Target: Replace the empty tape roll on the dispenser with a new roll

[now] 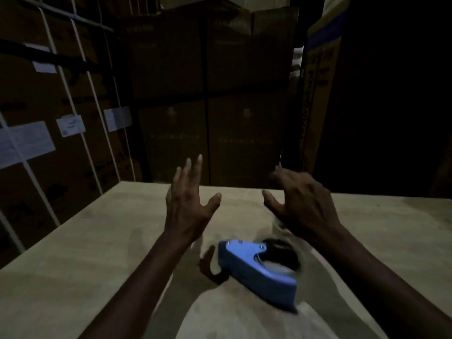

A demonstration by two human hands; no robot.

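Note:
A blue tape dispenser [259, 267] lies on its side on the pale tabletop [85, 253], near me, with a dark round hub [281, 253] at its right end. Whether a roll sits on the hub is too dim and blurred to tell. My left hand [188, 199] hovers above the table, beyond and left of the dispenser, fingers spread and empty. Beyond and right of the dispenser, my right hand [300, 199] hangs over the table with its fingers curled loosely apart and nothing in them. A small pale object [280, 225] shows under the right hand, unclear.
Stacked cardboard boxes [208, 94] rise right behind the table's far edge. More strapped boxes with white labels [24, 140] fill the left side. A tall box with blue print [322, 81] stands at the right. The room is very dim.

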